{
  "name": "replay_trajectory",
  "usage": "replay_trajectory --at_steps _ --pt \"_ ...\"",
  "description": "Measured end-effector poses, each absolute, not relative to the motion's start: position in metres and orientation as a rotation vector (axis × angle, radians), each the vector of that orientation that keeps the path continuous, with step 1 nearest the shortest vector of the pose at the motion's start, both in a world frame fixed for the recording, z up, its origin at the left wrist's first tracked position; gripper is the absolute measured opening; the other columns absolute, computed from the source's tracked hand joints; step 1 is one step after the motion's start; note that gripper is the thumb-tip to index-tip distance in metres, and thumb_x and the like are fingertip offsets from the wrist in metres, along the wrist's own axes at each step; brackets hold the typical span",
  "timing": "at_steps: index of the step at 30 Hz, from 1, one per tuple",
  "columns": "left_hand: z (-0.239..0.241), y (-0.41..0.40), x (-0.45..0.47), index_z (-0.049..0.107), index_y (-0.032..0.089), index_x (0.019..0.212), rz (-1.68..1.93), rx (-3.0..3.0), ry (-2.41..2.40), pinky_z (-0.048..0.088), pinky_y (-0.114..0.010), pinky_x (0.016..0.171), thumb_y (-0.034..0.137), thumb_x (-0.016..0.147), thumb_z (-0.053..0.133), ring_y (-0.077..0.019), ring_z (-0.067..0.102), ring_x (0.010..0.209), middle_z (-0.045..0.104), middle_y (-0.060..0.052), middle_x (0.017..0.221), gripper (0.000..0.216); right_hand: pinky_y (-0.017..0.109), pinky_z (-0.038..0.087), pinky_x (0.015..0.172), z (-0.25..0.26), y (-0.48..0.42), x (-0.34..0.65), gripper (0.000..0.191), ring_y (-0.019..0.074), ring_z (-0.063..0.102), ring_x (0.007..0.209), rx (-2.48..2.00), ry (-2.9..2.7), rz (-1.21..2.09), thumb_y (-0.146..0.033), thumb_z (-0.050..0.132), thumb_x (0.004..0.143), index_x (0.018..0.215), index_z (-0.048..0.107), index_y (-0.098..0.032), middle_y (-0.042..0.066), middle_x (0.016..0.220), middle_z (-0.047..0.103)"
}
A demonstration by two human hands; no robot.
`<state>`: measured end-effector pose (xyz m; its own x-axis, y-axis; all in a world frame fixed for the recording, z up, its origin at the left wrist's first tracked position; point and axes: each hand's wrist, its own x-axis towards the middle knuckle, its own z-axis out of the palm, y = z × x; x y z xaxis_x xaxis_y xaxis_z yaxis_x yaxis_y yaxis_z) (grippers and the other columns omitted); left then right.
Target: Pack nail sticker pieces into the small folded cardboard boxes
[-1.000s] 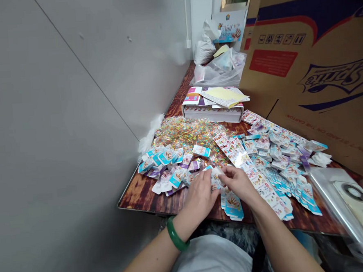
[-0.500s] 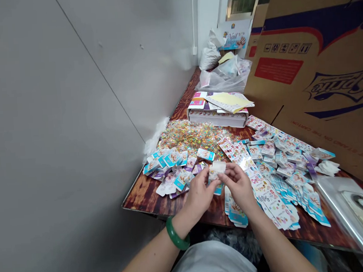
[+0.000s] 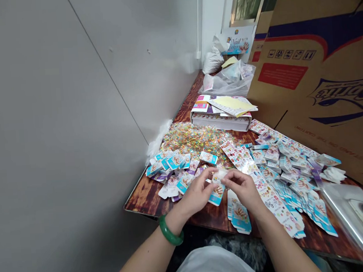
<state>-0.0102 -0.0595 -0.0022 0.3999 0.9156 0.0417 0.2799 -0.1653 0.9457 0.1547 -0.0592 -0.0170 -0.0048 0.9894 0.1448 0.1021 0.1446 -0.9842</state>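
My left hand [image 3: 196, 195], with a green bangle [image 3: 170, 232] on the wrist, and my right hand [image 3: 243, 188] meet over the near edge of a dark wooden table [image 3: 142, 196]. Both pinch one small blue and white nail-sticker card [image 3: 217, 190] between their fingertips. A short stack of similar cards [image 3: 240, 214] lies just under my right hand. Loose cards [image 3: 171, 169] are heaped to the left, and many more cards [image 3: 290, 166] spread to the right. Long sticker sheets [image 3: 241, 157] run diagonally behind my hands.
A pile of shiny speckled clear bags [image 3: 194, 139] lies behind the cards. A flat white box with papers [image 3: 220, 113] stands farther back, then plastic bags [image 3: 227, 75]. A big Sprite carton [image 3: 319, 74] walls the right; a grey wall [image 3: 76, 118] the left. A metal tray [image 3: 355, 211] sits at the right.
My hands dropped slightly toward the table with the card; it now hangs lower, its blue end pointing down. The camera tilted a little, so the table sits lower in view.
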Motion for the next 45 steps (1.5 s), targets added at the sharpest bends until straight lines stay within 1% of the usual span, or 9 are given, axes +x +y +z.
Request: replay_trajectory --at_steps 3,5,10,23,27,32,36,42,45 --pt "-0.010 -0.065 -0.002 0.031 0.021 0.133 0.825 1.814 1.219 0.043 -0.038 0.093 0.026 0.075 0.061 -0.0250 0.051 0.113 0.051 -0.012 0.126 0.066 0.027 0.048 0.056 -0.019 -0.059 0.147 0.020 0.0158 0.057 0.063 -1.176 -1.235 0.997 -0.034 0.069 0.068 0.083 0.065 -0.021 0.001 0.069 0.061" --pt "-0.019 -0.067 0.005 0.030 0.018 0.131 0.828 1.898 1.329 0.040 -0.043 0.097 0.022 0.076 0.058 -0.0271 0.048 0.118 0.049 -0.015 0.128 0.062 0.031 0.051 0.063 -0.019 -0.061 0.141 0.030 0.0177 0.061 0.070 -1.172 -1.226 0.955 -0.031 0.068 0.070 0.099 0.064 -0.023 0.003 0.079 0.065" --pt "-0.032 -0.069 0.008 0.030 0.014 0.127 0.880 2.074 1.393 0.040 -0.046 0.098 0.016 0.080 0.047 -0.0263 0.049 0.117 0.051 -0.016 0.123 0.050 0.039 0.048 0.082 -0.015 -0.065 0.139 0.011 0.0227 0.063 0.088 -1.166 -1.464 0.779 -0.027 0.066 0.073 0.081 0.072 -0.023 0.006 0.089 0.070" --pt "-0.023 -0.072 0.006 0.031 0.017 0.126 0.901 2.105 1.413 0.040 -0.046 0.097 0.016 0.079 0.047 -0.0260 0.049 0.116 0.051 -0.014 0.123 0.050 0.033 0.050 0.070 0.001 -0.061 0.136 0.012 0.0194 0.063 0.073 -1.194 -1.373 0.865 -0.030 0.063 0.075 0.073 0.070 -0.021 0.004 0.075 0.069" --pt "-0.022 -0.066 -0.001 0.035 0.014 0.125 0.867 2.006 1.435 0.043 -0.044 0.094 0.021 0.078 0.050 -0.0269 0.051 0.113 0.053 -0.016 0.120 0.049 0.036 0.046 0.085 -0.008 -0.067 0.135 0.021 0.0213 0.060 0.095 -1.095 -1.651 0.743 -0.028 0.058 0.081 0.099 0.070 -0.026 0.007 0.100 0.067" --pt "-0.012 -0.048 -0.027 0.034 0.010 0.128 0.862 2.180 1.734 0.036 -0.047 0.098 0.015 0.077 0.049 -0.0293 0.044 0.119 0.049 -0.019 0.124 0.053 0.039 0.044 0.091 -0.022 -0.073 0.145 0.051 0.0236 0.052 0.111 -1.159 -1.769 0.790 -0.033 0.063 0.078 0.127 0.051 -0.031 0.007 0.125 0.055" --pt "-0.001 -0.046 -0.029 0.031 0.012 0.132 0.879 2.246 2.091 0.030 -0.055 0.097 0.025 0.079 0.056 -0.0363 0.037 0.122 0.045 -0.020 0.126 0.060 0.035 0.049 0.076 -0.024 -0.069 0.171 0.030 0.0215 0.060 0.092 -1.353 -1.451 0.811 -0.036 0.058 0.080 0.107 0.065 -0.023 0.008 0.108 0.063" --pt "-0.033 -0.088 0.035 0.044 0.010 0.116 0.456 2.234 1.603 0.043 -0.042 0.085 0.049 0.077 0.057 -0.0303 0.053 0.099 0.057 -0.015 0.102 0.057 0.032 0.047 0.067 -0.017 -0.064 0.204 0.023 0.0185 0.060 0.073 -1.437 -1.180 0.748 -0.037 0.063 0.074 0.085 0.068 -0.018 0.005 0.081 0.068" --pt "-0.055 -0.099 0.063 0.039 0.011 0.121 0.361 2.089 1.534 0.039 -0.041 0.091 0.043 0.070 0.068 -0.0319 0.048 0.112 0.051 -0.018 0.118 0.067 0.030 0.047 0.064 -0.021 -0.067 0.209 0.025 0.0180 0.060 0.070 -1.455 -1.211 0.796 -0.039 0.063 0.074 0.084 0.068 -0.017 0.005 0.079 0.068"
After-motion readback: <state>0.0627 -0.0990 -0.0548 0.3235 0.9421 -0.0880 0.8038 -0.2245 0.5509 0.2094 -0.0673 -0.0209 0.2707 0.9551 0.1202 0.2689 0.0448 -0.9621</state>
